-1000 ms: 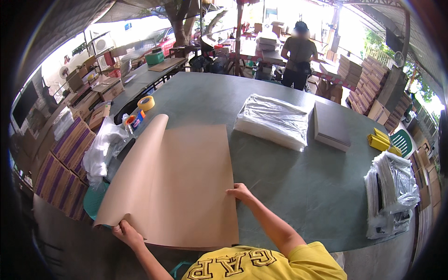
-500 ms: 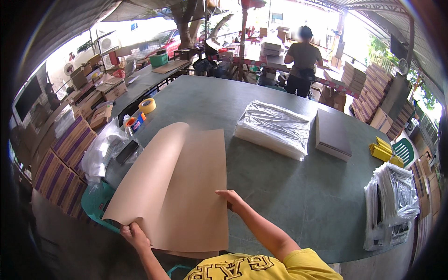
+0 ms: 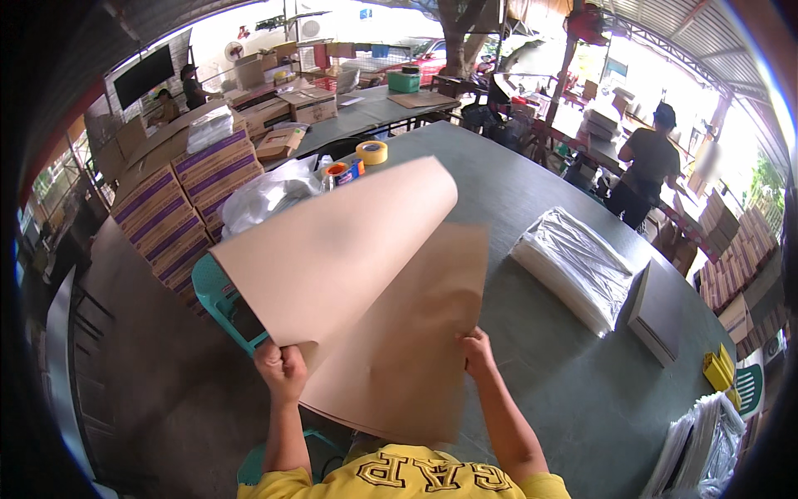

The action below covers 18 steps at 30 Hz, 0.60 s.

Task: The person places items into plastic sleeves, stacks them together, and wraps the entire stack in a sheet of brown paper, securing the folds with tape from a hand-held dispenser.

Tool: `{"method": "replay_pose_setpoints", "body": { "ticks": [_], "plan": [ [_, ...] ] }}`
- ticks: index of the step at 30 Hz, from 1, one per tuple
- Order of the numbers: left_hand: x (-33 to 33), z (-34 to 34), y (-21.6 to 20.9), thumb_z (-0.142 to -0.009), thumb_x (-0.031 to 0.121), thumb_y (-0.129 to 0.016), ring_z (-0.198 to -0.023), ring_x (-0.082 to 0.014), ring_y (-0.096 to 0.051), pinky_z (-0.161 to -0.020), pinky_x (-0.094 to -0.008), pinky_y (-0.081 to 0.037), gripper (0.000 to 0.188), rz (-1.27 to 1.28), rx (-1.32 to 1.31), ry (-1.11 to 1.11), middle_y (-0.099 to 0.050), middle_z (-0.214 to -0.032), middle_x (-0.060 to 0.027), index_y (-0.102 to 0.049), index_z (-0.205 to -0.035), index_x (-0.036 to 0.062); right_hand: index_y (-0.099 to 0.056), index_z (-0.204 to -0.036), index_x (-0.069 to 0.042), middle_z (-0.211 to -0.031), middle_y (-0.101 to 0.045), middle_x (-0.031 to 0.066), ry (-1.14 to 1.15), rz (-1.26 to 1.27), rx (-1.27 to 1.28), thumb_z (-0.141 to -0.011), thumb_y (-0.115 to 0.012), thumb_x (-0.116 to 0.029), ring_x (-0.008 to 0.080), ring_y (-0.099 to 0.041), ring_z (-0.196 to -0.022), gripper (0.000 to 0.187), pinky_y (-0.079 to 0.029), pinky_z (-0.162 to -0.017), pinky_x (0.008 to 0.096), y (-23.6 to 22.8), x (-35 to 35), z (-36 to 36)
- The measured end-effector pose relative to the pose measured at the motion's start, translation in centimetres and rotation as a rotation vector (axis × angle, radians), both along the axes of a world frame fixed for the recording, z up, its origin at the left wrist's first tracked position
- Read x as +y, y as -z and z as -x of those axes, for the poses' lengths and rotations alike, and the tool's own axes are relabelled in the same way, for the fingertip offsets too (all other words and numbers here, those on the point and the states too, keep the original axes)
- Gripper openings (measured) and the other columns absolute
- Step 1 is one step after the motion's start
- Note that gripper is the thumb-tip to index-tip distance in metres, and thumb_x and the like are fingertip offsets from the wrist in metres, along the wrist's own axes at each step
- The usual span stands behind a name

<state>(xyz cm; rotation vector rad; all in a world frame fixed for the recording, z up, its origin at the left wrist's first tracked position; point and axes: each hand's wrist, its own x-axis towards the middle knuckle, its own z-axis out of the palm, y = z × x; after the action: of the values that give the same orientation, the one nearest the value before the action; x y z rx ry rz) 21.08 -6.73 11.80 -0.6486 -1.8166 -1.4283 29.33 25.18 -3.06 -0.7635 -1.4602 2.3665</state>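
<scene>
A large brown kraft paper sheet (image 3: 341, 241) curls over on its left side, raised off the table. My left hand (image 3: 281, 366) is closed around its lower left corner. At the right edge of the paper, my right hand (image 3: 476, 353) pinches the border between thumb and fingers. A flat part of the brown paper lies below the curled part and reaches toward my yellow shirt. Whether it is one sheet or several layered ones I cannot tell. The paper lies over the left part of the green-grey table (image 3: 532, 399).
Plastic-wrapped stack (image 3: 573, 266) and grey board stack (image 3: 658, 312) lie to the right. Tape rolls (image 3: 371, 152) and a clear plastic bag (image 3: 270, 195) sit at the far left. A teal chair (image 3: 218, 295) and piled cartons (image 3: 166, 216) stand left. A person (image 3: 648, 166) works beyond the table.
My view has swung to the left. The curled paper side is lifted higher and further over, with both hands still gripping the paper's edges.
</scene>
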Motion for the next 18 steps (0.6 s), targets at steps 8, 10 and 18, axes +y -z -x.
{"method": "replay_pose_setpoints", "body": {
  "ticks": [8,10,18],
  "plan": [
    [-1.2,2.2,1.1,-0.066,-0.009,-0.039,-0.05,-0.013,-0.041,-0.048,-0.0252,-0.033,0.016,-0.033,0.02,-0.279,-0.049,-0.058,-0.0054,-0.052,-0.071,-0.0007,-0.06,-0.087,0.002,-0.074,-0.058,0.0025,0.226,-1.034,-0.102,-0.077,-0.053,0.002,0.0082,-0.051,-0.069,0.012,-0.042,-0.062,0.0246,-15.4,0.2,-9.6],
    [0.6,4.0,2.9,-0.067,-0.008,-0.037,-0.063,-0.0108,-0.049,-0.057,-0.0232,-0.039,0.025,-0.357,-0.194,-0.004,-0.057,-0.072,-0.0058,-0.057,-0.081,-0.0016,-0.059,-0.09,0.002,-0.077,-0.059,0.0024,0.38,-1.013,-0.093,-0.078,-0.053,0.001,0.0091,-0.053,-0.073,0.014,-0.042,-0.065,0.0238,-14.7,2.9,-14.4],
    [6.8,6.8,14.6,-0.065,-0.007,-0.036,-0.077,-0.0165,-0.053,-0.069,-0.0283,-0.043,0.025,-0.506,-1.063,0.018,-0.056,-0.084,-0.0104,-0.052,-0.083,-0.0055,-0.056,-0.097,0.003,-0.083,-0.059,0.0049,0.687,-0.495,0.054,-0.081,-0.058,-0.006,0.012,-0.054,-0.074,0.018,-0.043,-0.066,0.0254,-11.6,4.5,-27.3]
  ]
}}
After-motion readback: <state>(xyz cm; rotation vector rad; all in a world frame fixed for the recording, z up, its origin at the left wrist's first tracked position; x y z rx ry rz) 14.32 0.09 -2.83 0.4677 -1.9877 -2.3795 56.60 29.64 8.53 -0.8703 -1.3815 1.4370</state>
